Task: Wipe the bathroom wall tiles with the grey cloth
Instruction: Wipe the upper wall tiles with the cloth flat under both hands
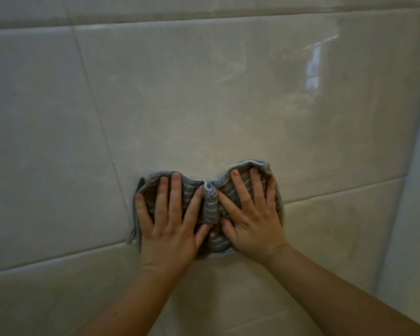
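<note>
A grey cloth with pale stripes point(210, 202) lies bunched against the glossy beige wall tiles point(204, 105), across a horizontal grout line. My left hand point(170, 221) presses flat on the cloth's left half with fingers spread and straight. On the right half my right hand point(250, 214) presses the same way. A raised fold of cloth stands between the two hands. Both forearms reach up from the bottom of the view.
Large rectangular tiles cover the wall, with a vertical grout line point(100, 122) left of the cloth. The wall's corner point(412, 166) runs down the right side. A window reflection point(313, 66) shines on the tile at upper right.
</note>
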The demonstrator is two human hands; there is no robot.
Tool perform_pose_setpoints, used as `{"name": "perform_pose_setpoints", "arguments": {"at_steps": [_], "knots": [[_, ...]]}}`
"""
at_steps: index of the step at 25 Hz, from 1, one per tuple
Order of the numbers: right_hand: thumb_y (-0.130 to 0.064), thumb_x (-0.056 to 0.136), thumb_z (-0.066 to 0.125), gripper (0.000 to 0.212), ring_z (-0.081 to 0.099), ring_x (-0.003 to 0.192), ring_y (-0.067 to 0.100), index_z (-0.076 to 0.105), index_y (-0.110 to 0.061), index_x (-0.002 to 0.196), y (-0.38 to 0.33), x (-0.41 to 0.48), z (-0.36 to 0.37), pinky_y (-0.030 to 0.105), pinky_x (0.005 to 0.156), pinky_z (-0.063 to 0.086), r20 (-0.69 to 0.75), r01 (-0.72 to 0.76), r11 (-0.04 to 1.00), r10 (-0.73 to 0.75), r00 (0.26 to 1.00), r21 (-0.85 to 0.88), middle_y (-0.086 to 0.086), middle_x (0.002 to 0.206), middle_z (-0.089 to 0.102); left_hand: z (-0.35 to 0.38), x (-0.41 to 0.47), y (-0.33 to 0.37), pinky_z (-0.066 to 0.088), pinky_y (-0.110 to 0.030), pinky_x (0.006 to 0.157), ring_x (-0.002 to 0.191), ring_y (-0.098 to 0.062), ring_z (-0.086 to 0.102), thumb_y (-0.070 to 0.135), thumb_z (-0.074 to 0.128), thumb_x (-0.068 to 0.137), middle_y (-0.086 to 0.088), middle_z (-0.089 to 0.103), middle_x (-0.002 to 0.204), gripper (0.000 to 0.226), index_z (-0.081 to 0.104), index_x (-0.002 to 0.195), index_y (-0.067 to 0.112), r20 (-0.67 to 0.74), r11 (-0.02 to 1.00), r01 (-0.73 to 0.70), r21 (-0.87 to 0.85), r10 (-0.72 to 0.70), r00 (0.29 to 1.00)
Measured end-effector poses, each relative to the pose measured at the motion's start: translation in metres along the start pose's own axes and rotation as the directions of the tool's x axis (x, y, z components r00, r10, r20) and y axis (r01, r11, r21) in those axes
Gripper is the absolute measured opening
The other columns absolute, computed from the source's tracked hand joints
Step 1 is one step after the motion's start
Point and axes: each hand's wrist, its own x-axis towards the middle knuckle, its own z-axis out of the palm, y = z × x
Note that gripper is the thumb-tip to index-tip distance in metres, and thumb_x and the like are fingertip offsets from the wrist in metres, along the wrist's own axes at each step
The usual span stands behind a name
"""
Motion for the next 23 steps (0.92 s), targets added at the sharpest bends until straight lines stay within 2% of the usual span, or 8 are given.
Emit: {"name": "perform_pose_setpoints", "arguments": {"at_steps": [3,6,8,12,14,18,23], "knots": [[-0.046,0.094,0.042,0.056,0.005,0.148,0.038,0.031,-0.032,0.147,0.047,-0.012,-0.007,0.062,0.116,0.004,-0.001,-0.055,0.998,0.055,0.998,-0.012,0.010,0.157,0.018,0.005,0.024,0.046,-0.009,-0.063,0.116,0.151,-0.034,-0.004,0.054,0.035,0.096,-0.019,-0.001,0.163,0.071,0.015,0.156,0.022,0.014,0.999,-0.010,-0.034,0.011,1.000],[-0.050,0.099,0.030,0.057,0.001,0.148,0.039,0.019,-0.033,0.152,0.093,-0.026,-0.014,0.062,0.117,0.001,0.009,-0.118,0.992,0.119,0.993,-0.052,0.009,0.161,0.006,0.009,0.052,0.089,-0.010,-0.062,0.116,0.151,-0.033,-0.006,0.054,0.030,0.097,-0.018,0.005,0.163,0.069,0.014,0.157,0.023,0.032,0.997,-0.038,-0.061,0.040,0.999],[-0.051,0.099,0.029,0.061,0.002,0.147,0.042,0.011,-0.032,0.154,0.119,-0.034,-0.017,0.062,0.117,0.002,0.012,-0.191,0.979,0.193,0.981,-0.072,0.014,0.160,0.008,0.011,0.070,0.115,-0.012,-0.061,0.116,0.151,-0.033,-0.005,0.053,0.029,0.096,-0.017,0.004,0.163,0.071,0.010,0.157,0.024,0.055,0.995,-0.066,-0.081,0.070,0.996],[-0.050,0.098,0.028,0.064,0.000,0.147,0.044,0.013,-0.023,0.154,0.167,-0.043,-0.022,0.061,0.118,0.002,0.005,-0.315,0.944,0.317,0.948,-0.095,0.020,0.159,0.006,0.014,0.108,0.159,-0.017,-0.060,0.115,0.151,-0.034,-0.001,0.053,0.021,0.097,-0.015,-0.001,0.164,0.068,0.007,0.157,0.024,0.064,0.988,-0.129,-0.083,0.135,0.989],[-0.050,0.099,0.023,0.064,-0.001,0.146,0.046,0.011,-0.019,0.153,0.195,-0.045,-0.024,0.062,0.117,0.003,-0.009,-0.377,0.922,0.378,0.926,-0.089,0.024,0.158,0.005,0.016,0.130,0.181,-0.019,-0.060,0.114,0.151,-0.033,-0.001,0.053,0.023,0.098,-0.015,-0.001,0.164,0.068,0.007,0.157,0.023,0.056,0.984,-0.155,-0.091,0.160,0.986],[-0.052,0.100,0.012,0.066,-0.003,0.145,0.047,0.008,-0.011,0.152,0.226,-0.056,-0.026,0.061,0.117,0.004,-0.011,-0.561,0.825,0.562,0.827,-0.063,0.030,0.157,0.001,0.019,0.158,0.224,-0.022,-0.060,0.113,0.151,-0.032,-0.004,0.051,0.030,0.100,-0.015,-0.005,0.164,0.068,0.005,0.157,0.022,0.063,0.981,-0.164,-0.107,0.172,0.983],[-0.044,0.096,0.020,0.070,-0.003,0.146,0.045,0.008,-0.006,0.153,0.201,-0.052,-0.020,0.060,0.118,0.005,0.002,-0.753,0.658,0.753,0.658,0.001,0.029,0.158,-0.001,0.017,0.154,0.207,-0.022,-0.056,0.115,0.151,-0.031,-0.006,0.048,0.024,0.102,-0.014,-0.007,0.164,0.064,0.003,0.157,0.022,0.067,0.964,-0.251,-0.090,0.257,0.964]]}}
